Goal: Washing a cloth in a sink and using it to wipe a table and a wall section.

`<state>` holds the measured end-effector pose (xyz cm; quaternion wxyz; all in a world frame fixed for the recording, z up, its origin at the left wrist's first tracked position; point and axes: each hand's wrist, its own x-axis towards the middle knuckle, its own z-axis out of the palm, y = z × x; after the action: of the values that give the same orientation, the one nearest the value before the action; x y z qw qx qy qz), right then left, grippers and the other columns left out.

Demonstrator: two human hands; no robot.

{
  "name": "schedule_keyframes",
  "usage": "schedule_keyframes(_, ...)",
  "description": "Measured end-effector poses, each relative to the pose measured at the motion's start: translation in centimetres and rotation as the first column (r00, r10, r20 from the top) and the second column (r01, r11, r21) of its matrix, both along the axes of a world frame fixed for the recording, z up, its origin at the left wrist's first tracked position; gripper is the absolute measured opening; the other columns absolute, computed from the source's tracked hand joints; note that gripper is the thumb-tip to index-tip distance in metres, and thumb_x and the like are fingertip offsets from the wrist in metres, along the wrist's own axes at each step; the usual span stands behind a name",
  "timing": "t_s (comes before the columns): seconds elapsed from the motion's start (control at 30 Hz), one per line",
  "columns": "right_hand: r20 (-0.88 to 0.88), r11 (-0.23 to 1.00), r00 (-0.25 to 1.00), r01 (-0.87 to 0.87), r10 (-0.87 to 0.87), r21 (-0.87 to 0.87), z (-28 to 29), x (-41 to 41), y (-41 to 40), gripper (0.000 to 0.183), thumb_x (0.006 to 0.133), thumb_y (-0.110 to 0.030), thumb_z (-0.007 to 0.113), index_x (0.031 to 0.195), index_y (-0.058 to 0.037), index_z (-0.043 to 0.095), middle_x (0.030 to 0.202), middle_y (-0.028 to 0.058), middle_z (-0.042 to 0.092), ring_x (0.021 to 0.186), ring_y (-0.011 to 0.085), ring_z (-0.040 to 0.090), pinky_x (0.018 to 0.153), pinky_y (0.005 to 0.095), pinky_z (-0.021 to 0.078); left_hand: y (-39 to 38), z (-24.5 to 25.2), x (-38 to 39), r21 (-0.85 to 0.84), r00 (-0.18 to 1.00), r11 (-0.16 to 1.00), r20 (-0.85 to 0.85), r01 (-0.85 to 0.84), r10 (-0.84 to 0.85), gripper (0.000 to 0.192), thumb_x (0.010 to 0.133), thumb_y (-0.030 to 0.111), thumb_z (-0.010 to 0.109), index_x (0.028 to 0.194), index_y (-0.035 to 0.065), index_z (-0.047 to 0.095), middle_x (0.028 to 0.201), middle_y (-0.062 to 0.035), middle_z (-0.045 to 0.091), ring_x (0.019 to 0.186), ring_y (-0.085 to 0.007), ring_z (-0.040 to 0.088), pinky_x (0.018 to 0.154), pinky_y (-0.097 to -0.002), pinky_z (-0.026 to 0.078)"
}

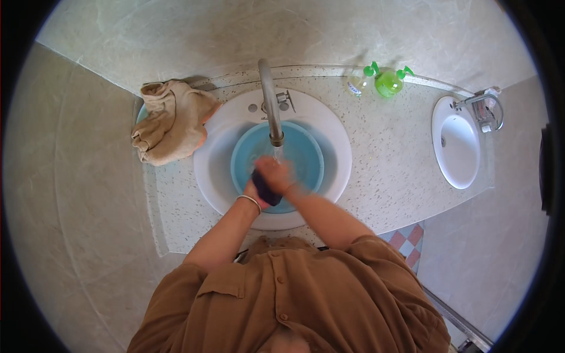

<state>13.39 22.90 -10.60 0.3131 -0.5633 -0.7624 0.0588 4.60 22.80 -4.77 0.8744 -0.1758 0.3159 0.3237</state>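
Note:
Water runs from the metal faucet point(271, 101) onto my hands, which are together over a blue plastic basin point(321, 165). The basin holds water and stands in the white oval sink point(340, 176). My left hand point(254, 193), with a bangle at its wrist, holds a dark purple cloth point(265, 189). Over the upper part of the cloth lies my right hand point(274, 173), blurred by motion and pressed against it. The fingers of both hands are partly hidden.
A bundled beige cloth point(170, 123) lies left of the sink on the speckled countertop point(379, 163). Two pump bottles, one clear point(359, 83) and one green point(389, 84), stand by the back wall. A smaller white sink point(461, 150) with a curved faucet is at the right.

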Motion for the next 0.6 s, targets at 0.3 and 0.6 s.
schedule_keyframes(0.3,0.051,0.887,0.954,0.293,-0.295,-0.356,-2.7,3.2,-1.9,0.026,0.086,-0.022,0.047,0.109,-0.0226,0.061,0.128,0.0063,0.047,0.118,0.0328,0.041,0.09,0.0486,0.0387,0.3,-1.9,-4.6,0.046,0.686,0.949,-0.701,0.313,-0.192,0.042,0.089,0.029,0.05,0.126,0.0123,0.041,0.13,-0.009,0.043,0.118,-0.0286,0.041,0.1,-0.0568,0.024)
schedule_keyframes(0.6,-0.117,0.861,0.982,0.07,-0.149,-0.504,-2.7,5.7,-0.3,0.028,0.078,-0.016,0.058,0.105,-0.0111,0.059,0.129,0.0163,0.042,0.117,0.0381,0.039,0.093,0.0553,0.0318,0.2,-3.3,-5.0,-0.072,0.809,0.94,-0.491,0.333,-0.324,0.062,0.088,0.039,0.048,0.138,0.0107,0.025,0.146,-0.0068,0.021,0.134,-0.0344,0.014,0.1,-0.0651,0.014)
